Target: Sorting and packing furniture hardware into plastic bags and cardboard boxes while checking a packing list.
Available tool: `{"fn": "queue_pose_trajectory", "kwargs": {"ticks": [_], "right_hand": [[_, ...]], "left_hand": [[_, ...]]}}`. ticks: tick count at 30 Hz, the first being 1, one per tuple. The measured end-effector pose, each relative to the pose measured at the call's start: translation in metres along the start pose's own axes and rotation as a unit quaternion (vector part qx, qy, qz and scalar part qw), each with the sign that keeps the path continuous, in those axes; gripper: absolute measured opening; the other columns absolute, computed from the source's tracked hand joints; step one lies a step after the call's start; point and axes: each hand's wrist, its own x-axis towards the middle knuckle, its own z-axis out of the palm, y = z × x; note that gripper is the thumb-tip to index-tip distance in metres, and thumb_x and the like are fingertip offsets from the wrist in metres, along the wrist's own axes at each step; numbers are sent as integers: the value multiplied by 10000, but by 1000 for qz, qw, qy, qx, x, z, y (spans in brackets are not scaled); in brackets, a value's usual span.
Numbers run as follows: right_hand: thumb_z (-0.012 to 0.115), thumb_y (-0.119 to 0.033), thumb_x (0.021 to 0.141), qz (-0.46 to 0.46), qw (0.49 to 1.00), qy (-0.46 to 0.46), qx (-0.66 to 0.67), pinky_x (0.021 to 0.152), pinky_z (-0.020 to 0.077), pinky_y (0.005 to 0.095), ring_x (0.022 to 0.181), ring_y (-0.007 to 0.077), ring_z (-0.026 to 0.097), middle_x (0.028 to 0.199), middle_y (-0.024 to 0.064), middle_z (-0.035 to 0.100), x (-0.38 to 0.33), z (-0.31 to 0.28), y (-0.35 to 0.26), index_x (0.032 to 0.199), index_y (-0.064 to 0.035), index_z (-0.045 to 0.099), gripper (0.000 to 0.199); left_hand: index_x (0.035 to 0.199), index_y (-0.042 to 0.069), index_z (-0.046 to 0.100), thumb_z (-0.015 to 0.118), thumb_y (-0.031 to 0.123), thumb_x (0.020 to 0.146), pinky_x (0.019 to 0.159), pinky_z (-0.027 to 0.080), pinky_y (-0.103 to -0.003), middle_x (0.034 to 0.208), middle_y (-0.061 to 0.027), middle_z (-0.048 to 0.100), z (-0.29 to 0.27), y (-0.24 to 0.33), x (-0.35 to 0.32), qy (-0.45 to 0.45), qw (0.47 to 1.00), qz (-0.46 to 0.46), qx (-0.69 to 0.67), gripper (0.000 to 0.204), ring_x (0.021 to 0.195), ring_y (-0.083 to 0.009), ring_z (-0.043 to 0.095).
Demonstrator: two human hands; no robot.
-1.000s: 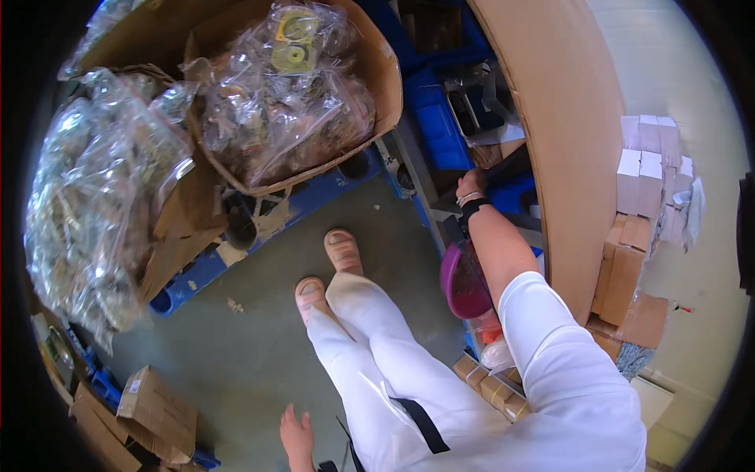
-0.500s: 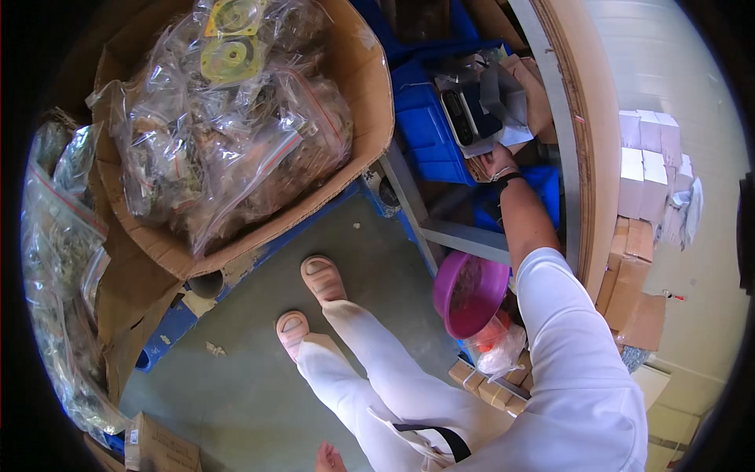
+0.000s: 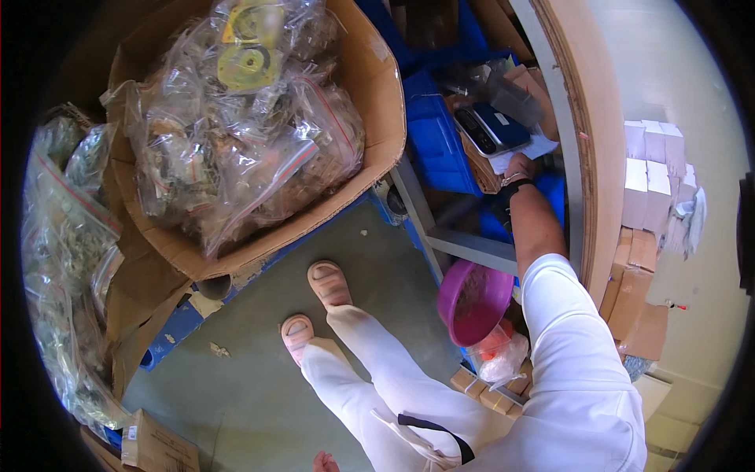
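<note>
The right hand [image 3: 521,167], banded at the wrist, reaches under the plywood bench to a flat grey scale [image 3: 491,127] on white paper; its grip cannot be told. Only the left hand's [image 3: 324,462] edge shows. A glossy magenta plastic bowl [image 3: 474,301] sits beside the right sleeve.

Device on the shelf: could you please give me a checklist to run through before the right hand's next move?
1. Right hand is at the device: ok, just beside it.
2. Hand grips something: cannot tell, fingers hidden.
3. Device is supported: ok, it lies on the shelf clutter.
4. Pink bowl is clear of the hand: ok, it sits lower down.
5. Left hand is free: cannot tell, only its edge shows.
</note>
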Motion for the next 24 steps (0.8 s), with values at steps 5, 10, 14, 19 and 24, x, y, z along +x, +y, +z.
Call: {"fn": "queue_pose_trajectory", "kwargs": {"ticks": [5, 10, 14, 19, 24], "right_hand": [[557, -259, 856, -155, 801, -26, -578, 740, 520, 344, 945, 177, 643, 1129, 57, 646, -61, -12, 19, 1062, -110, 663, 275], [560, -247, 854, -179, 781, 63, -595, 772, 515, 351, 948, 210, 649, 1150, 57, 648, -159, -45, -21, 1086, -95, 651, 292], [511, -195, 891, -45, 961, 119, -246, 786, 515, 415, 964, 271, 642, 1161, 103, 635, -304, -79, 12, 1169, -60, 580, 317], [450, -129, 936, 183, 944, 129, 244, 804, 515, 496, 983, 346, 633, 1175, 161, 619, -417, -153, -1, 1273, -15, 492, 358], [390, -107, 961, 151, 979, 50, 130, 817, 489, 449, 982, 381, 609, 1091, 272, 585, -555, -267, -65, 1150, 48, 461, 255]], "left_hand": [[1187, 33, 571, 479, 225, 922, 854, 465, -467, 1103, -255, 602, -8, -8, -18, 23, 999, -35, 33, 341, 1012, -423, 577], [1184, 17, 567, 483, 254, 925, 833, 473, -469, 1089, -271, 600, 3, -51, -33, 80, 994, 70, 40, 361, 1001, -433, 577], [1180, 0, 564, 514, 254, 924, 845, 478, -442, 1080, -259, 613, -32, -30, -80, 46, 999, 22, -1, 365, 1017, -413, 583], [1190, 11, 567, 547, 247, 918, 874, 475, -407, 1099, -225, 625, -80, -10, -148, 124, 978, 162, -50, 361, 1043, -373, 592], [1194, 7, 566, 553, 250, 908, 933, 448, -401, 1155, -211, 606, -143, -3, -251, 174, 961, 212, -40, 376, 1093, -359, 569]]}}
